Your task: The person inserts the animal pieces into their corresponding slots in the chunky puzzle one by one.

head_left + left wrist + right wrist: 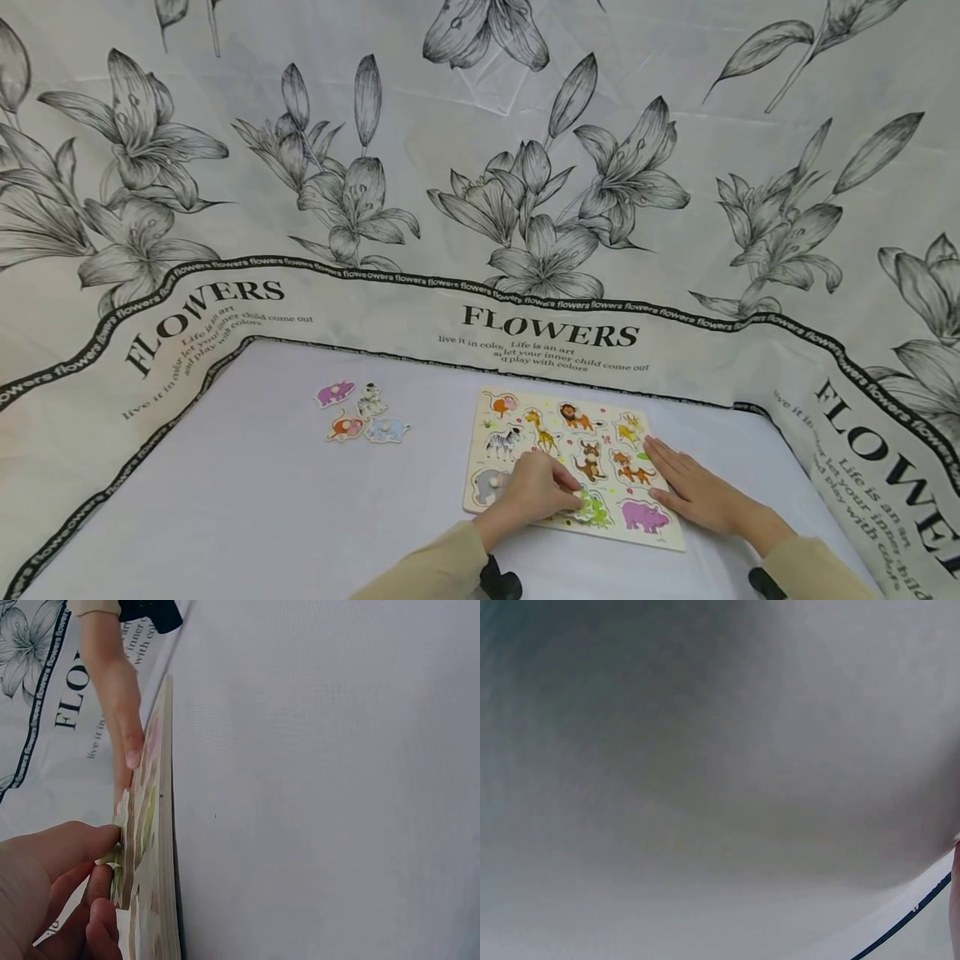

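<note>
A wooden animal puzzle board (600, 537) lies on the white cloth. My left hand (531, 492) is over its near edge and pinches a wooden puzzle piece (127, 855) between thumb and fingers. In the left wrist view that piece stands just off the board's face, close to a green animal picture (596, 507). Its own picture is mostly hidden by the fingers. With fingers extended, my right hand (697, 492) rests on the board's right edge, by the tiger and above the purple hippo (645, 517). The right wrist view shows mostly blurred white cloth.
Several loose animal pieces lie left of the board: a purple hippo piece (334, 393), a zebra piece (371, 401), an orange piece (346, 428) and a pale blue piece (387, 429). Behind the board rises a flower-printed cloth (555, 333).
</note>
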`<state>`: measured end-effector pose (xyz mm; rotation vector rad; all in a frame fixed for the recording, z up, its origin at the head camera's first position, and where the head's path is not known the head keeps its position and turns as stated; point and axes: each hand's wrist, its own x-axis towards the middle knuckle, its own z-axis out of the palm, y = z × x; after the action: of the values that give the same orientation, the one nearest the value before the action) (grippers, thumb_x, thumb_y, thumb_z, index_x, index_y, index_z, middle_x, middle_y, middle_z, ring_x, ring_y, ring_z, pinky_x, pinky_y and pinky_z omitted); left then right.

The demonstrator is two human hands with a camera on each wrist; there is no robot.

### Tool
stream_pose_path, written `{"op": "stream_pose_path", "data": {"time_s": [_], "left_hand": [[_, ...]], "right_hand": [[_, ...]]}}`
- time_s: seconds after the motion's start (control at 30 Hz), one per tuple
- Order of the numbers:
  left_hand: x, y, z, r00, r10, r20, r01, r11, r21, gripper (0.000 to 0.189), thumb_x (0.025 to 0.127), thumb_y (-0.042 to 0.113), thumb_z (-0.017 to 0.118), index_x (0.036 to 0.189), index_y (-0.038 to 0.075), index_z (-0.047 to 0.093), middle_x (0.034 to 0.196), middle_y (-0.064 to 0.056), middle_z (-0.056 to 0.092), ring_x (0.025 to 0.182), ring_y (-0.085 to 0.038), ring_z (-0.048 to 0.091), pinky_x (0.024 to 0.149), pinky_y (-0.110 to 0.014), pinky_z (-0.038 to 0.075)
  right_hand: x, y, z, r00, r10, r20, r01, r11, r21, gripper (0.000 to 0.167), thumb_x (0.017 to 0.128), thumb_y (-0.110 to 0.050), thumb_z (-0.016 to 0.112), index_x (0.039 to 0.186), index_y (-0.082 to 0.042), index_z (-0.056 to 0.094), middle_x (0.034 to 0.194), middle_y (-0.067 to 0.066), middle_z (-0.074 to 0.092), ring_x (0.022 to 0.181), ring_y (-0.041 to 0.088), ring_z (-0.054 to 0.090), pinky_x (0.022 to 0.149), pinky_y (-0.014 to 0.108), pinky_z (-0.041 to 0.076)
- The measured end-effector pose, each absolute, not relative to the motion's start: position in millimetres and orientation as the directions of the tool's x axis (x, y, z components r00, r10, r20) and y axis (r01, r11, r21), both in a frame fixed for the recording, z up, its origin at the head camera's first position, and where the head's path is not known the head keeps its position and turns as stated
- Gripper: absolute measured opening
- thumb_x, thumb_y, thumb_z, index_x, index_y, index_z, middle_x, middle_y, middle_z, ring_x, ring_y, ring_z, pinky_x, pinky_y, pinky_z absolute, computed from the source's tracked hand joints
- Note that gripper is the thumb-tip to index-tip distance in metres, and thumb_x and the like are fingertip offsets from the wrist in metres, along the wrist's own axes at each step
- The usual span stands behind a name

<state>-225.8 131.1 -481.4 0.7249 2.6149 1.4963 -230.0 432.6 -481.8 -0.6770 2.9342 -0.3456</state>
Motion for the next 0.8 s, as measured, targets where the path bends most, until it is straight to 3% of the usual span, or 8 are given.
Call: {"op": "stream_pose_path", "data": {"time_s": [0.6, 0.7, 0.8], "left_hand": [[-220, 151, -482, -0.890, 0.418, 0.184, 0.392, 0.491, 0.778, 0.009, 0.068, 0.012, 0.085, 0.072, 0.014, 0.077, 0.064, 0.006, 0.071, 0.052, 0.009, 0.049, 0.057, -0.009, 0.040], [-221, 153, -484, -0.885, 0.420, 0.199, 0.409, 0.502, 0.762, 0.010, 0.067, 0.013, 0.085, 0.072, 0.015, 0.077, 0.065, 0.007, 0.072, 0.052, 0.009, 0.049, 0.056, -0.008, 0.040], [-221, 156, -485, -0.877, 0.427, 0.222, 0.438, 0.516, 0.737, 0.010, 0.067, 0.014, 0.085, 0.072, 0.016, 0.077, 0.065, 0.008, 0.072, 0.053, 0.010, 0.049, 0.056, -0.007, 0.039]], "right_hand": [[-228, 433, -483, -0.889, -0.455, -0.043, -0.433, 0.868, -0.244, 0.072, 0.098, -0.046, 0.046, 0.151, -0.002, 0.024, 0.157, 0.021, 0.022, 0.134, -0.020, -0.013, 0.100, -0.001, -0.015], [-229, 433, -483, -0.893, -0.446, -0.054, -0.421, 0.873, -0.247, 0.072, 0.098, -0.046, 0.045, 0.151, -0.003, 0.023, 0.158, 0.021, 0.021, 0.139, -0.014, -0.011, 0.100, -0.001, -0.015], [-229, 434, -483, -0.897, -0.436, -0.069, -0.408, 0.878, -0.250, 0.073, 0.098, -0.047, 0.045, 0.152, -0.004, 0.022, 0.158, 0.020, 0.020, 0.147, 0.001, -0.004, 0.100, -0.001, -0.015]]}}
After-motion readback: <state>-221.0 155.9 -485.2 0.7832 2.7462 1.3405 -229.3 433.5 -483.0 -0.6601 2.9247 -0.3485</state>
